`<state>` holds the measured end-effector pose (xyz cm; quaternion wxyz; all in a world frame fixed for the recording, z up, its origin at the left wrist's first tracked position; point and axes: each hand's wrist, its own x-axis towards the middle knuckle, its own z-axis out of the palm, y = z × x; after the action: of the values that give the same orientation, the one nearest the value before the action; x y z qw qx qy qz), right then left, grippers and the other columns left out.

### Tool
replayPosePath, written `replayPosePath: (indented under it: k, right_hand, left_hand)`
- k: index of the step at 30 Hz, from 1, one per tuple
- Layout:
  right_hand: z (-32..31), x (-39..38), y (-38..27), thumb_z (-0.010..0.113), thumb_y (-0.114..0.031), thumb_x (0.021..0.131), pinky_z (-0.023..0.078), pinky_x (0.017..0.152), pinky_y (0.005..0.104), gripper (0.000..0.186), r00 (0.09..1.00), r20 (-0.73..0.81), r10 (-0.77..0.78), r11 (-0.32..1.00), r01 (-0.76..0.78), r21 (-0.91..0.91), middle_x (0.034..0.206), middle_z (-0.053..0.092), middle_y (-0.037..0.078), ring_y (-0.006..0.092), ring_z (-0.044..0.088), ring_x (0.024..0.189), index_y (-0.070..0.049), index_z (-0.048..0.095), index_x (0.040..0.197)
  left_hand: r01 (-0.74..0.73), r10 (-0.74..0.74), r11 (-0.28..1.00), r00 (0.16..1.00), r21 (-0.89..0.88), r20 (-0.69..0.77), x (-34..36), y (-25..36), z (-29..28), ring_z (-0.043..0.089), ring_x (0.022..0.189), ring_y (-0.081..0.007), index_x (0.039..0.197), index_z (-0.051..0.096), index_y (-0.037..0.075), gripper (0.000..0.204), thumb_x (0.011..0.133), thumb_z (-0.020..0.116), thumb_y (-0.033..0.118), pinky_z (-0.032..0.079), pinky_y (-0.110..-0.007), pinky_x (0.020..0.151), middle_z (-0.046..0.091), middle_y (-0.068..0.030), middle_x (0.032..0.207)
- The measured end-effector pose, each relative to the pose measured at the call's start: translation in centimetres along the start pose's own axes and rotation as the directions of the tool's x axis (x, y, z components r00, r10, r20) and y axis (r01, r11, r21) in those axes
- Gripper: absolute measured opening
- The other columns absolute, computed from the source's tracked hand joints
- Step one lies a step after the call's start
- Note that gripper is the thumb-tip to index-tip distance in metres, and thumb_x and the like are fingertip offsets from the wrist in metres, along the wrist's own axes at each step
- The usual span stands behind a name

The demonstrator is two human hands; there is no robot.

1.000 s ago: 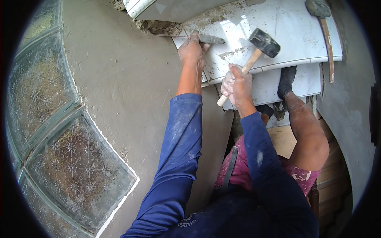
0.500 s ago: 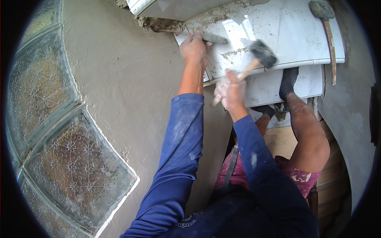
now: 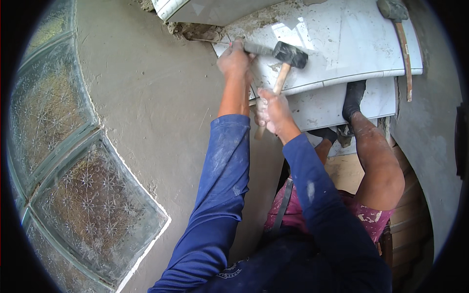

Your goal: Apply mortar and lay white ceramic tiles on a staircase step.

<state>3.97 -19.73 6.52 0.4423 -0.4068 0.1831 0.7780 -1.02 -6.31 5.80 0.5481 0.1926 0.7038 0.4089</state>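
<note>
Chiselling step: left hand (image 3: 234, 59) grips grey steel chisel (image 3: 258, 48); right hand (image 3: 271, 106) clenches black-headed wooden-handled mallet (image 3: 290, 53) at chisel's end; next strike needs square aim.

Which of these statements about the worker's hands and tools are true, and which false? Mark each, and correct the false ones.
1. The right hand grips a wooden-handled hammer. True.
2. The left hand holds a chisel against the tile edge. True.
3. The hammer head is well clear of the chisel. False: it sits at the chisel's end.
4. A second hammer lies on the white tile. True.
5. The glass blocks are on the person's right. False: they are on the left.
</note>
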Motion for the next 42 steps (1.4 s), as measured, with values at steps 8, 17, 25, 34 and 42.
replayPosePath:
  k: [8,17,25,34,42]
  right_hand:
    - [0.4,0.7,1.7,0.057,-0.019,0.094,0.027,0.028,0.0293,0.033,0.974,-0.075,-0.212,0.965,0.197,-0.174,0.047,0.037,-0.003,0.0098,0.035,0.032,-0.012,0.043,0.065]
    - [0.3,0.6,2.3,0.056,-0.014,0.091,0.028,0.03,0.0296,0.03,0.962,-0.08,-0.261,0.965,0.257,-0.06,0.048,0.035,-0.003,0.0102,0.032,0.032,-0.011,0.041,0.065]
    - [-0.1,-0.1,4.0,0.058,-0.014,0.089,0.026,0.03,0.03,0.021,0.979,-0.117,-0.167,0.985,0.16,-0.062,0.048,0.038,-0.002,0.0105,0.034,0.032,-0.008,0.047,0.071]
    - [-0.6,-0.3,4.2,0.057,-0.018,0.09,0.028,0.031,0.031,0.024,0.97,-0.125,-0.207,0.974,0.193,-0.119,0.049,0.039,-0.001,0.0127,0.036,0.033,-0.008,0.047,0.07]
    - [0.7,-0.1,4.7,0.055,-0.016,0.092,0.024,0.032,0.0281,0.024,0.956,-0.109,-0.272,0.951,0.249,-0.184,0.049,0.038,-0.004,0.0088,0.034,0.033,-0.01,0.049,0.07]
  left_hand:
    - [0.004,-0.004,0.999,1.0,-0.042,-0.009,1.1,0.9,-0.6,0.062,0.064,-0.0168,0.096,0.06,-0.008,0.022,0.095,0.059,0.014,0.054,-0.027,0.047,0.063,-0.0112,0.083]
    - [-0.004,0.004,1.0,1.0,-0.005,0.012,0.9,0.7,-2.3,0.06,0.063,-0.0149,0.1,0.06,-0.006,0.019,0.095,0.058,0.013,0.053,-0.028,0.052,0.063,-0.0081,0.082]
    - [-0.032,0.03,0.998,0.998,0.044,0.053,1.9,-0.5,-3.3,0.062,0.071,-0.018,0.103,0.061,-0.004,0.02,0.096,0.058,0.015,0.054,-0.031,0.062,0.063,-0.0074,0.09]
    - [-0.065,0.064,0.997,0.998,-0.048,-0.004,1.9,-0.5,-3.7,0.062,0.077,-0.0182,0.108,0.061,-0.003,0.022,0.096,0.06,0.015,0.055,-0.034,0.069,0.063,-0.0061,0.093]
    - [-0.063,0.061,0.995,0.998,-0.072,-0.03,2.5,-0.4,-4.5,0.06,0.084,-0.0129,0.116,0.06,-0.008,0.028,0.094,0.059,0.011,0.049,-0.027,0.077,0.065,-0.0066,0.099]
